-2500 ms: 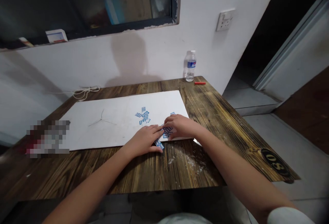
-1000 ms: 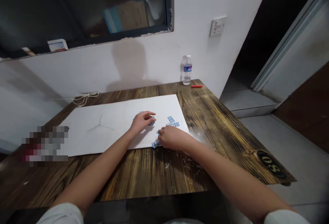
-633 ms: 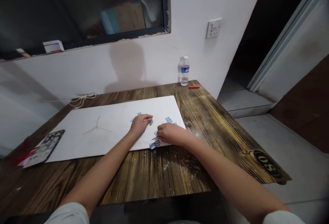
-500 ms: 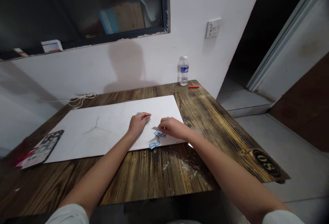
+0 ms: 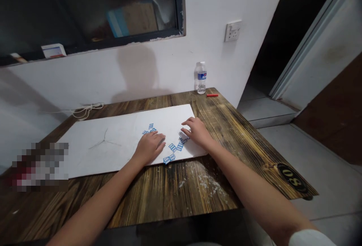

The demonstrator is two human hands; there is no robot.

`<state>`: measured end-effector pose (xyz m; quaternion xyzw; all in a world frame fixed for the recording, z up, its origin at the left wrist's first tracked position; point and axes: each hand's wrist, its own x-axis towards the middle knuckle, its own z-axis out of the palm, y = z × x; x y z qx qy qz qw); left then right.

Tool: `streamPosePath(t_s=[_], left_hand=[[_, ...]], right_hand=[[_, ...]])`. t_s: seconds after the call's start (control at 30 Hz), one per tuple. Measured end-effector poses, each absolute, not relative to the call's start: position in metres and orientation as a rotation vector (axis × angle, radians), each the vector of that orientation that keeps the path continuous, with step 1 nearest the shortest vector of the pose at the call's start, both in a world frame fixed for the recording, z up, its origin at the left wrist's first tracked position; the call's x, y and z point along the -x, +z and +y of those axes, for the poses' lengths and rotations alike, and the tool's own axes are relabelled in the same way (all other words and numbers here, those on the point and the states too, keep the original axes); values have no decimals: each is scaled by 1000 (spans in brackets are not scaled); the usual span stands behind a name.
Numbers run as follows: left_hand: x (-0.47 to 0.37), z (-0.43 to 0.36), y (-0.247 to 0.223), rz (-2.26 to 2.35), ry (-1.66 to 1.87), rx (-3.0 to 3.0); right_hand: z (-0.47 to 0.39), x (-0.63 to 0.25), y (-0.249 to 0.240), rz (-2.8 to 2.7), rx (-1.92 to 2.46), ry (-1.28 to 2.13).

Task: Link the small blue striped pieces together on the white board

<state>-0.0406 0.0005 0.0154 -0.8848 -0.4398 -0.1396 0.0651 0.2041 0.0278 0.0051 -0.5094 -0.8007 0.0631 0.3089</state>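
A white board (image 5: 132, 125) with a three-armed pencil mark (image 5: 104, 140) lies on the wooden table. Small blue-and-white pieces (image 5: 172, 147) are scattered over its right part, with more of them (image 5: 151, 126) just beyond my left hand. My left hand (image 5: 149, 146) rests low over the board with its fingers spread; nothing shows in it. To the right, my right hand (image 5: 196, 131) has thumb and forefinger apart, above further blue-and-white pieces (image 5: 183, 137). Its fingers partly cover those pieces.
A plastic bottle (image 5: 201, 78) and a red pen-like stick (image 5: 212, 95) are at the table's back right. White cable (image 5: 87, 110) lies at the back left. Pale flecks (image 5: 210, 182) dot the table's front part. A pixelated patch covers something at the left.
My right hand has moved slightly right and away from me, and its fingers have opened. My left hand has come a little nearer and flattened, uncovering pieces beyond it.
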Motion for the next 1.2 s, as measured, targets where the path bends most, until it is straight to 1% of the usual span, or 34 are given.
streamPosePath(t_s=[0.1, 0.23, 0.4, 0.53, 0.6, 0.67, 0.77, 1.0, 1.07, 1.2], left_hand=[[47, 2, 13, -1387, -378, 2672], [51, 2, 6, -1304, -270, 2778], [53, 4, -2, -1324, -111, 2850], [49, -1, 10, -1310, -273, 2776], [45, -9, 19, -1176, -337, 2833], [41, -20, 24, -985, -322, 2925], [35, -36, 20, -843, -239, 2934], [40, -51, 6, -686, -316, 2858], [43, -50, 8, -721, -368, 2904], [45, -41, 12, -1024, -574, 2992]], right_hand=[[26, -202, 6, -2141, 1321, 170], [27, -205, 8, -2182, 1251, 151], [27, -212, 12, -2480, 898, 345], [22, -210, 14, -2643, 743, 421], [21, -208, 14, -2679, 735, 392], [20, -205, 13, -2702, 756, 330], [19, -203, 13, -2733, 803, 230], [13, -203, 24, -2824, 771, 208], [10, -202, 27, -2860, 756, 215], [3, -198, 33, -2919, 752, 189]])
